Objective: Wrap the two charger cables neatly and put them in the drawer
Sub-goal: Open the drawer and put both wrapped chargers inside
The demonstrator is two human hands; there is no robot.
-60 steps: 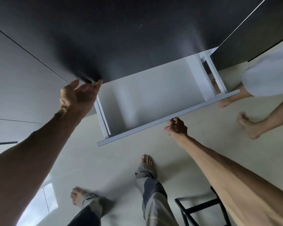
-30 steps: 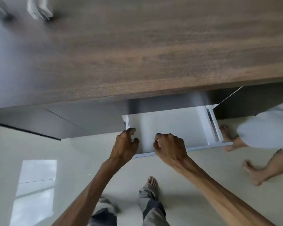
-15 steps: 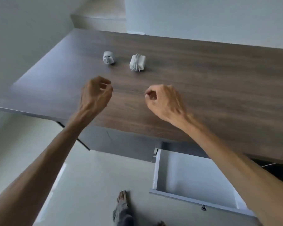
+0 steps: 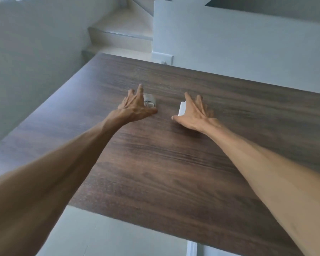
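**Hands over the two wrapped chargers, neither one gripped yet**

Hands reached fwd across the wooden tabletop [image 4: 164, 163], one per bundle. Left hand [image 4: 135, 106] sat spread w/ fingers straight, its thumb low on the wood; the left charger bundle [image 4: 149, 102] lay just right of the palm, in the gap btwn index and thumb, so closing that gap looked like the grab. Contact unclear. Right hand [image 4: 194, 113] was likewise splayed, thumb pointing left; the right charger bundle [image 4: 182, 108] peeked out at its left edge, mostly under the fingers. Long axis of that white block ran roughly away from the camera, along the index finger. Each bundle was nearest its own hand; the two were apart from each other.

Hidden: most of the right bundle, so cable wrap there couldn't be judged. Left wrap showed only as blurred grey loops. Drawer [image 4: 192, 248] was cut off at the bottom edge, only a white strip showing below the tabletop's near edge; inside not visible.
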